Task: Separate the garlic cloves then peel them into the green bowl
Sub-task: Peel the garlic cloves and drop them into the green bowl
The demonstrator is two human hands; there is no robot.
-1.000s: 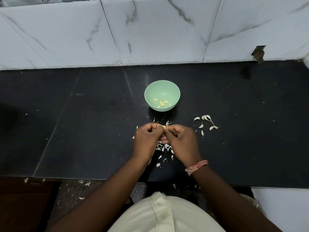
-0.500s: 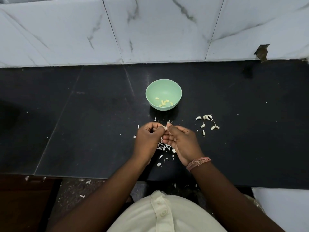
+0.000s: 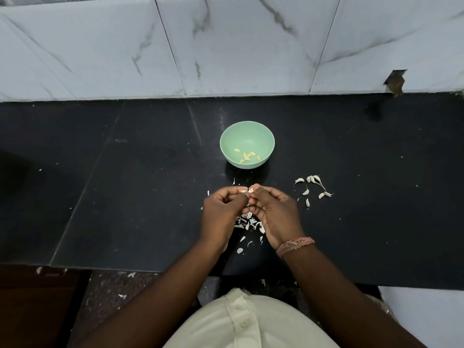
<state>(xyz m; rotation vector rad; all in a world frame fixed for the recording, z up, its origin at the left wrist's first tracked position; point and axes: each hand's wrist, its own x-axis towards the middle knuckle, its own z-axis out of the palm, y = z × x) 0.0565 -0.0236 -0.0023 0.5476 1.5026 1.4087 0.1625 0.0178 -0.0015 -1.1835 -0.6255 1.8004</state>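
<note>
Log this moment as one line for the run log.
step: peeling | left hand and right hand: pinch one garlic clove | green bowl: some peeled cloves | unpeeled cloves: right of hands | peels: on counter

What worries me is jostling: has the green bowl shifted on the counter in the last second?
No. The green bowl keeps its spacing from the unpeeled cloves to its right; both drift slightly together, so only the camera shifted.
</note>
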